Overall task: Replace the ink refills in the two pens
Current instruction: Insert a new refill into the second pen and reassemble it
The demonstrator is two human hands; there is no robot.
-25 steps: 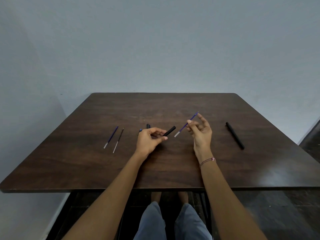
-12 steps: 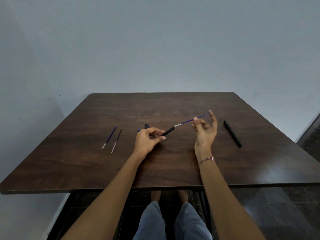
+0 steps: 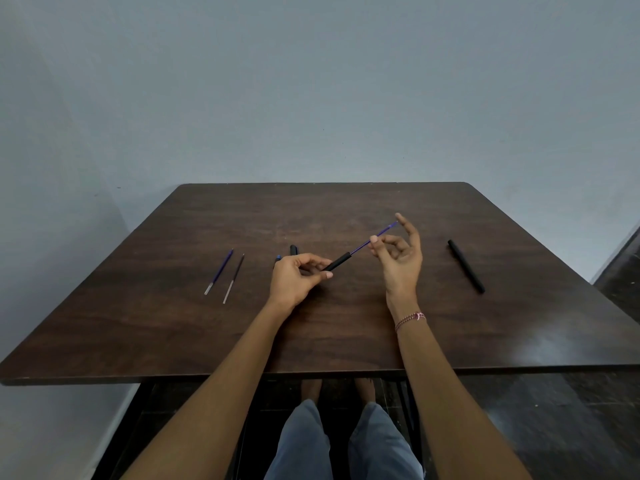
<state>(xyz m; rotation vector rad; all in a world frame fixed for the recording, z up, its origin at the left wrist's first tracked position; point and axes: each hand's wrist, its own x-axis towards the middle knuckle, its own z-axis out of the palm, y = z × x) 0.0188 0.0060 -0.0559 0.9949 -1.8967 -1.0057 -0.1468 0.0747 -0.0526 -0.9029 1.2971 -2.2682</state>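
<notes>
My left hand (image 3: 298,277) grips a black pen barrel (image 3: 337,262) just above the table's middle, its open end pointing up and right. My right hand (image 3: 398,254) pinches a thin blue refill (image 3: 375,236) between thumb and fingertip; the refill's lower end sits inside the barrel's mouth. A second black pen (image 3: 465,265) lies whole on the table to the right. Two loose refills, one blue (image 3: 220,270) and one darker (image 3: 234,277), lie side by side on the left. A small black pen part (image 3: 294,250) lies just behind my left hand.
The dark wooden table (image 3: 346,341) stands against a pale wall, with its front edge near my knees. A blue-tipped bit (image 3: 278,258) peeks out behind my left hand's knuckles. Dark floor shows to the right of the table.
My right hand has swung the blue refill round and slid its tip into the barrel's open end. My left hand has kept the barrel almost still.
</notes>
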